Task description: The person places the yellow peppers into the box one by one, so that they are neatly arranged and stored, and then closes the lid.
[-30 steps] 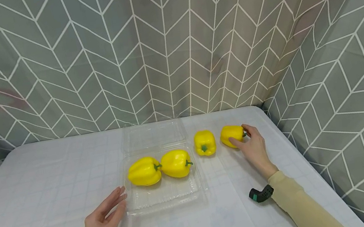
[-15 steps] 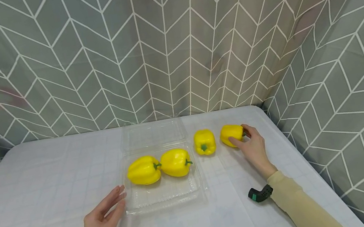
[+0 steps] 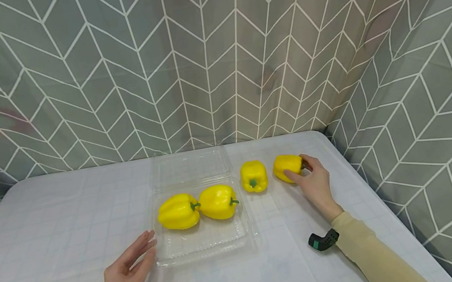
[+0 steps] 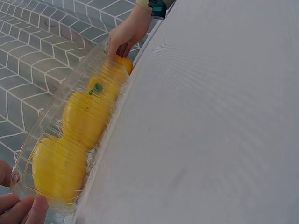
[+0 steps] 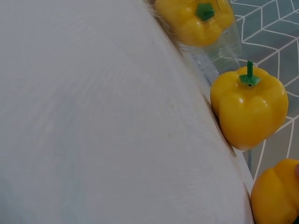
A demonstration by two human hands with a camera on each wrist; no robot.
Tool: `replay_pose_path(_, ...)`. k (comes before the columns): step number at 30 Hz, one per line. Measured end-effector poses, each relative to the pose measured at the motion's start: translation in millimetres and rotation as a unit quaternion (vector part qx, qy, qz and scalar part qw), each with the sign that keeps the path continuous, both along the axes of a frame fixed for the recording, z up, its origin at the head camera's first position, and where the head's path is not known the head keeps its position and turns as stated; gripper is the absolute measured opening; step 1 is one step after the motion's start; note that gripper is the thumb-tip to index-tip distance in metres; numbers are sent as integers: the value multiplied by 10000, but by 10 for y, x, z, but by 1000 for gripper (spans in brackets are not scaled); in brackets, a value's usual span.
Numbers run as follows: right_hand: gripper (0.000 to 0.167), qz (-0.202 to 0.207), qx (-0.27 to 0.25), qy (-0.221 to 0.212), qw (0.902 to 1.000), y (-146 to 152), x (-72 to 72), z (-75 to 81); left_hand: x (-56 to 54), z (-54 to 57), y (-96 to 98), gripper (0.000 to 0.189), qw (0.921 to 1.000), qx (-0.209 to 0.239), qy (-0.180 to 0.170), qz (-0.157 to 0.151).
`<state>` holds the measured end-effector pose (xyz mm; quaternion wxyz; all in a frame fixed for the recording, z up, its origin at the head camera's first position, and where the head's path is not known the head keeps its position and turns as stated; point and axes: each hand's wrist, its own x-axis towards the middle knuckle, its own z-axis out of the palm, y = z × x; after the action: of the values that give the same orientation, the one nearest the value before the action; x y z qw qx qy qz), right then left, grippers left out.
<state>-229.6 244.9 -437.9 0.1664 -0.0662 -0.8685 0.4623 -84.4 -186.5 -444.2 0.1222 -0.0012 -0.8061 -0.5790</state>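
Observation:
My right hand (image 3: 317,189) grips a yellow bell pepper (image 3: 283,167) at the right of the table, thumb on the near side and fingers over its stem end. To its left stands another yellow bell pepper (image 3: 253,174), green stem facing me. Two more, a left bell pepper (image 3: 177,212) and a right bell pepper (image 3: 217,202), lie side by side in a clear plastic clamshell container (image 3: 208,246). At that container's left edge are the fingertips of my left hand (image 3: 120,278), fingers nearly straight; the left wrist view shows them right at the plastic wall (image 4: 28,144).
The container's clear lid (image 3: 190,168) lies folded back toward the far table edge. A white cloth (image 3: 62,215) covers the table. A black wrist device (image 3: 323,241) sits by the right sleeve. Patterned grey curtains (image 3: 193,56) hang behind and at the right.

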Motion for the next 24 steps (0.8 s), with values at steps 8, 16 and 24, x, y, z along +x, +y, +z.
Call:
replay_pose_path(8,69,-33,-44,137,9999,1,9,-13,8,1,-3,45,10000,45,-11,-19)
replay_pose_path(16,67,-124,-134,240,9995,-13,23,-14,7,10,1,44,10000,87,-5,-29)
replay_pose_path(24,66,-164,-167,332,9992,-7,16,8,5,3,7,44,10000,44,-12,37)
